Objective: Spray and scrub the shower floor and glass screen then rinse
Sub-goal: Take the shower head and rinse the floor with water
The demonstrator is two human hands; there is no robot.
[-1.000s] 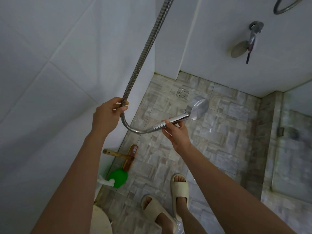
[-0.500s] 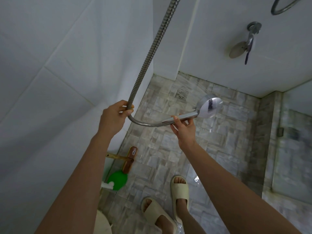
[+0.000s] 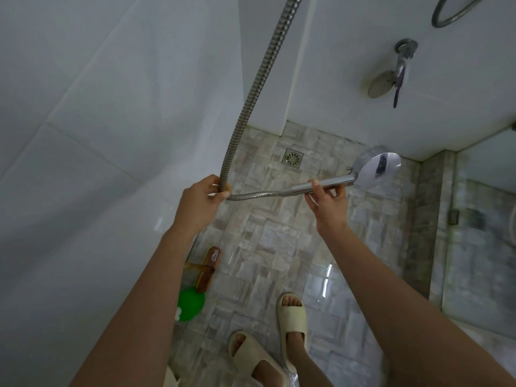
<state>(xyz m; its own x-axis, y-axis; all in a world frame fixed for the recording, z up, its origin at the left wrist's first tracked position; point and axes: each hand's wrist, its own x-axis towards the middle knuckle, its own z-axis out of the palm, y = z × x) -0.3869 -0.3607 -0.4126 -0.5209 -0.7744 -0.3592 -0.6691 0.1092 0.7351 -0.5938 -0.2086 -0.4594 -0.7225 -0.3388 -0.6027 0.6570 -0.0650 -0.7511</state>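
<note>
My right hand grips the chrome handle of the shower head, held level above the stone-tiled shower floor with its round face turned to the right. My left hand pinches the ribbed metal hose at its bend, where it drops from above. The glass screen stands at the right edge. A wooden scrub brush lies on the floor by the left wall, beside a green spray bottle.
A square floor drain sits near the far wall. A chrome tap juts from the white back wall. White tiled wall fills the left. My feet in beige slides stand at the bottom.
Both hands have risen and moved right. The shower head has swung up and to the right, and the hose between my hands has straightened out.
</note>
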